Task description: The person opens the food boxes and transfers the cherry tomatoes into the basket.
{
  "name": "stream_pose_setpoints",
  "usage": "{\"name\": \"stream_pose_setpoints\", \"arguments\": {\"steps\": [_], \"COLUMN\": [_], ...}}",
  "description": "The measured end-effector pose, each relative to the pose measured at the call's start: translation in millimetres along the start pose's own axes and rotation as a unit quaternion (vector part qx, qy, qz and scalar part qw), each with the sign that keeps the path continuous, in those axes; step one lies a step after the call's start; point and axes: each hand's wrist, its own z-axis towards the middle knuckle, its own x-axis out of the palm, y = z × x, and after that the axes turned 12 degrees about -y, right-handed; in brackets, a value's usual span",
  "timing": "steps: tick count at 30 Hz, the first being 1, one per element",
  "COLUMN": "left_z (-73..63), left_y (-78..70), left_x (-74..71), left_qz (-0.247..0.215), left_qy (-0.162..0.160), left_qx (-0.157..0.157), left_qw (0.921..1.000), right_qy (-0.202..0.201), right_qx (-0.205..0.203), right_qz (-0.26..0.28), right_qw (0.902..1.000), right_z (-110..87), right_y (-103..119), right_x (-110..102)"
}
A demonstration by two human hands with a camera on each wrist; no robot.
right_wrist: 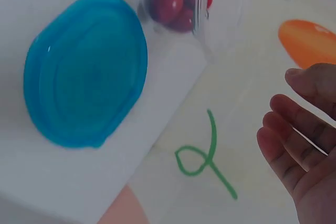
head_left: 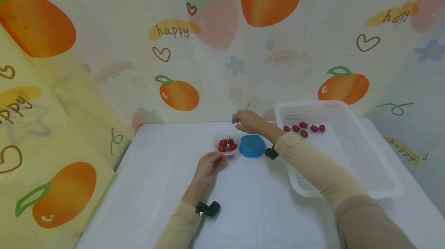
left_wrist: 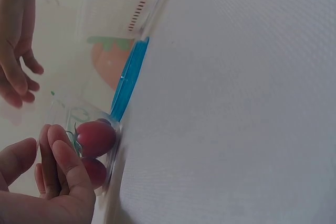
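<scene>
A small clear plastic container (head_left: 226, 154) stands on the table, holding several red cherry tomatoes (head_left: 227, 144) with green stems. At its near side is my left hand (head_left: 208, 166), fingers bent close against the wall; in the left wrist view the thumb stands apart from the fingers (left_wrist: 71, 163), with nothing visible between them. Whether the fingertips press the container is hard to tell. My right hand (head_left: 250, 121) hovers above and behind the blue lid (head_left: 252, 146), its fingers loosely curved and holding nothing. That lid lies flat just right of the container.
On the right side stands a large white perforated basket (head_left: 347, 164), with several more cherry tomatoes (head_left: 304, 129) near its far left corner. My right forearm crosses over the basket's left edge. Behind the white table (head_left: 156, 202) hangs a fruit-print curtain (head_left: 114, 48).
</scene>
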Motion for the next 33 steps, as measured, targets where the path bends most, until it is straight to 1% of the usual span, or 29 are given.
{"name": "stream_pose_setpoints", "arguments": {"steps": [3, 5, 11, 17, 21, 26, 29, 33], "left_z": [1.0, 1.7, 3.2, 2.2, 1.2, 1.3, 0.6, 0.0], "left_y": [0.8, 1.1, 1.4, 1.2, -0.1, 0.5, 1.0, 0.5], "left_x": [0.7, 1.0, 1.1, 1.4, 2.1, 1.7, 1.2, 0.6], "left_qz": [0.000, -0.002, -0.010, -0.028, -0.026, -0.028, -0.029, -0.029], "left_qy": [-0.001, -0.001, -0.002, 0.009, 0.007, 0.010, 0.011, 0.011], "left_qx": [0.000, -0.001, -0.001, 0.007, 0.013, 0.014, 0.014, 0.017], "left_qw": [1.0000, 1.0000, 0.9999, 0.9996, 0.9996, 0.9995, 0.9994, 0.9994], "right_qy": [0.012, 0.021, 0.044, 0.065, 0.080, 0.090, 0.090, 0.080], "right_qx": [-0.019, -0.024, -0.013, -0.030, -0.024, -0.020, -0.021, -0.039], "right_qz": [-0.005, -0.006, 0.000, -0.053, -0.059, -0.074, -0.079, -0.086], "right_qw": [0.9997, 0.9995, 0.9989, 0.9960, 0.9948, 0.9930, 0.9926, 0.9923], "right_z": [3.9, 6.3, 11.4, 16.2, 19.7, 19.7, 19.2, 20.9], "right_y": [5.2, 8.4, 18.5, 25.2, 29.1, 28.2, 26.4, 25.2], "right_x": [12.3, 20.9, 44.3, 64.6, 71.6, 79.4, 84.0, 88.8]}}
